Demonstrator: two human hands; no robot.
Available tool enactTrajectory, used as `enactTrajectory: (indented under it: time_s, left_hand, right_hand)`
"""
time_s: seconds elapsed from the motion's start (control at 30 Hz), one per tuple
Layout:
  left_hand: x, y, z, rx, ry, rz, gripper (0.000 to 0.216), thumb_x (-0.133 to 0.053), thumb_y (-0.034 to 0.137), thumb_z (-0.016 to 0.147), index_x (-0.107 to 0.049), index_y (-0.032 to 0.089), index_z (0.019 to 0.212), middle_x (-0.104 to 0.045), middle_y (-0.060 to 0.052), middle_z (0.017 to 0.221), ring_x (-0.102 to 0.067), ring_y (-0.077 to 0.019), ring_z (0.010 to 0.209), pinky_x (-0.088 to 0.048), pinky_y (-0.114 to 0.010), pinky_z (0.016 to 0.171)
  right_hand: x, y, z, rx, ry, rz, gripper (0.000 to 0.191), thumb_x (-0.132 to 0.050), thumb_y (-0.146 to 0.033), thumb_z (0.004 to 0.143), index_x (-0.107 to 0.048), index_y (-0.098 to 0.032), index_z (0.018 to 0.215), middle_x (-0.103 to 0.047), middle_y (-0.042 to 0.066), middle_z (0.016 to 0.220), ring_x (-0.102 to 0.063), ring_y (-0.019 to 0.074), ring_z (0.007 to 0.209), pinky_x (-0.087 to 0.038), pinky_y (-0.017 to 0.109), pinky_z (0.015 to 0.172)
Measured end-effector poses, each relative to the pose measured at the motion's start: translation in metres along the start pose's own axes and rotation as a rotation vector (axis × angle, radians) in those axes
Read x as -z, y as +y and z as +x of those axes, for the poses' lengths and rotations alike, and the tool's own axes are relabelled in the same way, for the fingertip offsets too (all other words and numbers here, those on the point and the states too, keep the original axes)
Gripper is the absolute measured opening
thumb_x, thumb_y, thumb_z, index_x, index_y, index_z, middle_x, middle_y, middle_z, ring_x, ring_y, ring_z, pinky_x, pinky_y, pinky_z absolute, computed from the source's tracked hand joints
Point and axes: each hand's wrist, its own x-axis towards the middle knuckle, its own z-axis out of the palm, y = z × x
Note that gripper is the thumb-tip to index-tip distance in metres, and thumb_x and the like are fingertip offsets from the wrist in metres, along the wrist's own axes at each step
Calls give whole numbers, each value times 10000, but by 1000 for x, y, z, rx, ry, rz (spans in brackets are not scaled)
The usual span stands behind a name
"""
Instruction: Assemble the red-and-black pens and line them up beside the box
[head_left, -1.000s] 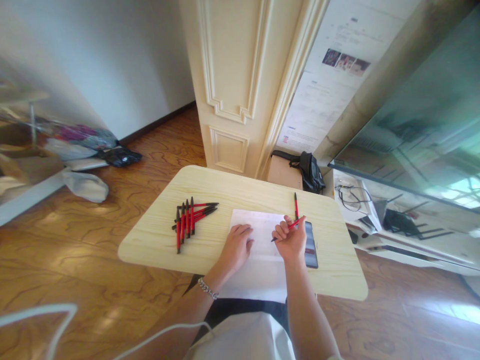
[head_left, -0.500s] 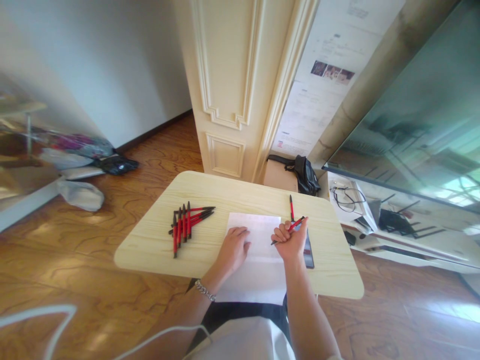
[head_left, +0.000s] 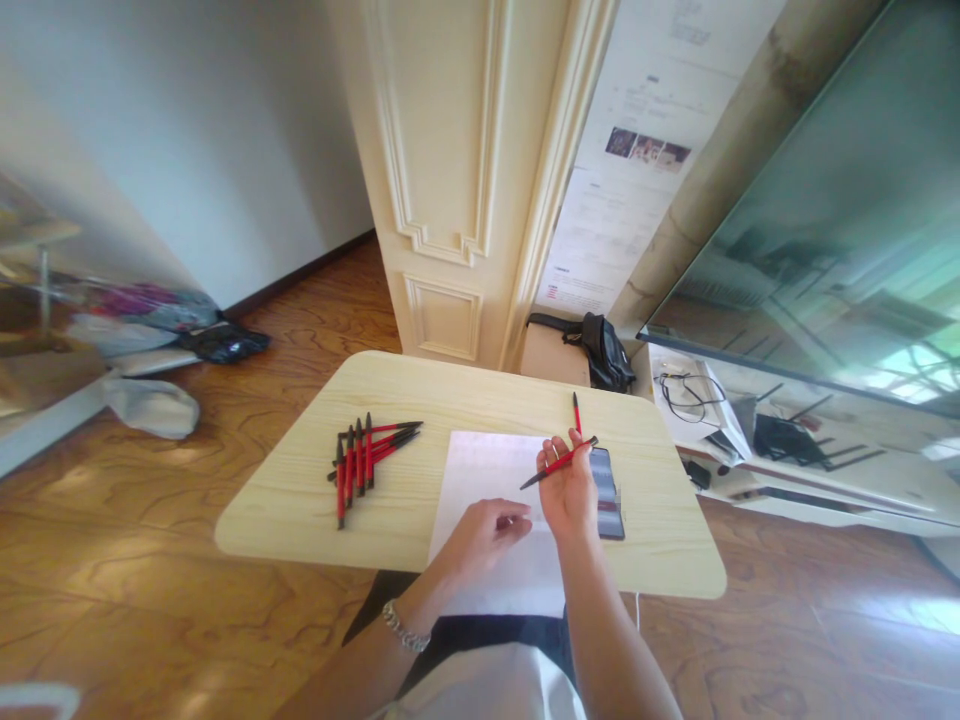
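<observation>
Palm up, my right hand (head_left: 568, 500) holds a red-and-black pen (head_left: 553, 468) under its thumb. The pen lies slantwise across the fingers, its dark tip pointing left. My left hand (head_left: 481, 535), wearing a chain bracelet (head_left: 406, 630), hovers over or rests on a white sheet of paper (head_left: 480, 460); its fingers are loosely bent and apart, with nothing seen in them. Just right of the right hand is a phone (head_left: 609, 505), partly covered. Beyond that hand a single red-and-black pen (head_left: 577, 412) lies on the table. Several similar pens (head_left: 360, 465) lie crossed on the left.
The light wooden table (head_left: 285, 500) has rounded corners. Behind it stand a cream panelled door (head_left: 442, 200) and a black bag (head_left: 607, 350). To the right, a low cabinet with cables (head_left: 686, 395) sits below a large screen (head_left: 825, 230). Plastic bags (head_left: 154, 405) lie on the floor at left.
My right hand has turned and opened from a curled grip, so the pen now lies across its fingers. My left hand has drawn back toward me and nearer the right hand.
</observation>
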Motion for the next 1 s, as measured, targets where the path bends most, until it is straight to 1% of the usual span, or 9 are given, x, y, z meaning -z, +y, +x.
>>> enactTrajectory:
  time_s: [0.1,0.17,0.27,0.37,0.53,0.7,0.8,0.9,1.0]
  left_hand:
    - [-11,6,3,83,-32,-263,352,-552,468,820,-722,163,871,-672,-13,698,-580,-149,624,-417,-235,580]
    - [-17,4,8,165,60,-459,380,-575,486,804,-709,131,823,-657,-28,697,-556,-126,600,-416,-229,572]
    - [-19,-1,16,257,221,-794,359,-635,454,779,-688,127,917,-670,-73,848,-568,-101,627,-458,-229,611]
    - [-14,-3,22,269,272,-982,364,-675,406,764,-657,161,1032,-669,-70,884,-594,-97,665,-497,-233,653]
    - [-6,1,27,214,280,-780,283,-698,387,736,-683,132,857,-664,-45,774,-609,-121,706,-516,-253,712]
    - [-8,10,32,153,170,-500,304,-648,412,770,-698,143,903,-688,-47,751,-632,-155,715,-530,-280,713]
    - [-6,11,35,128,173,-390,354,-630,418,780,-683,158,1015,-712,-64,823,-655,-185,756,-538,-312,733]
    - [0,6,34,87,208,-271,401,-657,396,761,-651,185,1101,-711,-75,976,-662,-210,870,-526,-330,808]
    - [10,-3,28,57,216,-125,358,-661,395,755,-671,192,1049,-707,-78,998,-662,-224,900,-521,-340,828]
  right_hand:
    - [-9,1,-15,59,-32,2,276,-461,-520,870,-505,-319,1055,-619,23,1141,-582,191,1077,-455,408,885]
    - [-11,3,-28,67,-86,-16,239,-468,-483,881,-511,-310,1040,-595,25,1203,-563,195,1112,-419,437,938]
    - [-5,6,-45,64,-126,-131,227,-517,-430,867,-563,-266,1016,-593,56,1213,-544,208,1130,-405,434,957]
    - [12,3,-54,82,-130,-378,223,-586,-384,824,-636,-230,977,-637,73,1114,-583,219,1025,-457,391,872]
    - [33,-25,-52,80,-299,-837,193,-629,-351,771,-723,-238,897,-682,45,861,-612,195,775,-473,309,679]
    - [34,-52,-47,149,-418,-1136,178,-624,-327,754,-736,-282,884,-682,5,736,-571,154,619,-416,263,565]
    - [39,-59,-24,180,-465,-1203,163,-615,-325,755,-742,-275,842,-688,-1,726,-584,160,642,-415,262,582]
    - [53,-68,28,161,-311,-1158,240,-599,-342,750,-726,-225,917,-699,15,736,-599,170,629,-435,274,582]
    - [70,-76,93,187,-31,-1212,267,-627,-334,690,-729,-169,873,-706,35,728,-600,168,594,-431,273,562]
